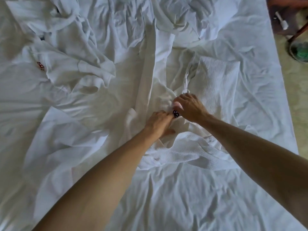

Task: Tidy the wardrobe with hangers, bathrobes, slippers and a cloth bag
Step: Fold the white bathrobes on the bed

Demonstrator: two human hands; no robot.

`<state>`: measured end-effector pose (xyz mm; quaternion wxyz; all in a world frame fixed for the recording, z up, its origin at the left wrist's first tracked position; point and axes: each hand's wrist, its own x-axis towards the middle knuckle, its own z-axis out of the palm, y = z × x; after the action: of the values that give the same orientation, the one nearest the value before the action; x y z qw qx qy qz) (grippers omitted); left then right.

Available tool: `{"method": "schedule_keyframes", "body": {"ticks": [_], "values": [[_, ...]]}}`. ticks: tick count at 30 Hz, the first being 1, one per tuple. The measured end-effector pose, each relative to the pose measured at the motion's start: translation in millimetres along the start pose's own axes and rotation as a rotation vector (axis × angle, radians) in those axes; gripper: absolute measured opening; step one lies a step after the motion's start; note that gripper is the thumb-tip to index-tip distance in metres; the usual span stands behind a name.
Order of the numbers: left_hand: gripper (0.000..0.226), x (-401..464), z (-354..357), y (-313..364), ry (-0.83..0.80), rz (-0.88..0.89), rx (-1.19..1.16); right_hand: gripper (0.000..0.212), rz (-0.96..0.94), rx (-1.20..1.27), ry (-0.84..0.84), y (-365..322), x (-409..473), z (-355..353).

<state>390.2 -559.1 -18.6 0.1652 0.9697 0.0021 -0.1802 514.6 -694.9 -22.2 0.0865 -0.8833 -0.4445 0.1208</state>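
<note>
A white waffle-weave bathrobe (215, 84) lies spread over the middle of a bed, its collar near me and a dark emblem between my hands. My left hand (159, 123) lies on the robe's front, fingers curled into the cloth by the emblem. My right hand (188, 106) pinches the robe fabric just right of it, below a thin hanging loop. A second white bathrobe (70, 64) with a red emblem lies crumpled at the left.
Rumpled white bed sheet (183, 197) covers nearly the whole view. The bed's right edge runs down past a greenish carpet (300, 97). A dark wooden furniture piece (290, 7) and a round green object (300, 50) stand at the top right.
</note>
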Motion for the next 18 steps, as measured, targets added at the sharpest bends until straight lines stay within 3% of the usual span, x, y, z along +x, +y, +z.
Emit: {"method": "schedule_keyframes", "body": {"ticks": [2, 6, 8, 10, 14, 18], "values": [[0.028, -2.5, 16.5, -0.8, -0.14, -0.019, -0.015, 0.031, -0.032, -0.082, -0.042, 13.5, 1.0, 8.6], [0.022, -51.7, 35.8, -32.9, -0.133, 0.054, -0.064, 0.058, 0.073, -0.11, -0.099, 43.6, -37.1, 6.1], [0.021, -82.9, 37.4, -52.4, -0.128, 0.044, -0.07, 0.05, 0.139, -0.104, -0.118, 60.2, -67.1, -3.1], [0.004, -108.6, 39.0, -70.1, -0.017, 0.087, -0.059, 0.045, 0.176, -0.078, -0.067, 71.0, -94.2, -8.9], [0.033, -120.4, 34.9, -82.1, 0.04, 0.052, -0.05, 0.053, 0.272, -0.014, 0.023, 73.5, -121.1, -0.9], [0.018, -103.4, 33.9, -81.7, 0.14, 0.013, -0.018, 0.05, 0.218, -0.075, -0.007, 77.0, -116.5, -3.8]]}}
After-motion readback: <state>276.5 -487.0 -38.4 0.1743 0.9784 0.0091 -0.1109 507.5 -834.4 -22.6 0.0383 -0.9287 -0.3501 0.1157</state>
